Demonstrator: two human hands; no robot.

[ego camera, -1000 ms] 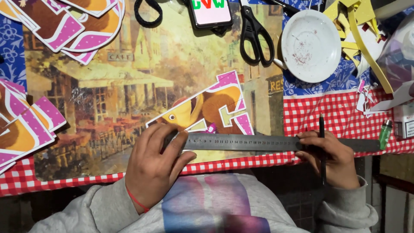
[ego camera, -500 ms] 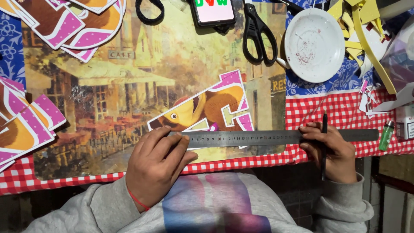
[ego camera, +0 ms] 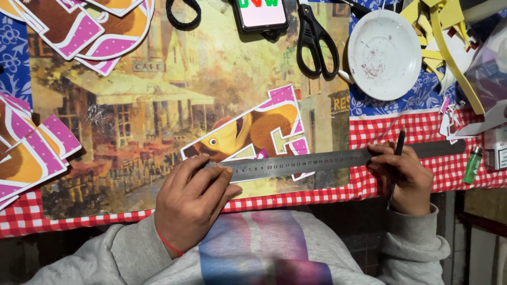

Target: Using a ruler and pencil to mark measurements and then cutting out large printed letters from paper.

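Observation:
A long steel ruler (ego camera: 317, 161) lies across a printed paper piece (ego camera: 253, 132) with an orange fish picture and pink edges. My left hand (ego camera: 193, 203) presses flat on the ruler's left end. My right hand (ego camera: 404, 177) rests on the ruler's right part with its fingertips and holds a dark pen (ego camera: 395, 166) upright between the fingers. The paper piece sits on a placemat (ego camera: 158, 105) showing a painted street scene. The ruler covers the lower edge of the paper piece.
Black scissors (ego camera: 316, 37), a phone (ego camera: 260, 13) and a black loop (ego camera: 182, 13) lie at the far edge. A white saucer (ego camera: 384, 53) and yellow paper scraps (ego camera: 449, 37) sit right. More pink-and-brown cutouts (ego camera: 31, 153) lie left. A green lighter (ego camera: 472, 164) is far right.
The ruler has been shifted slightly up and tilted over the fish piece. Both hands stay on it, the right hand still with the pen.

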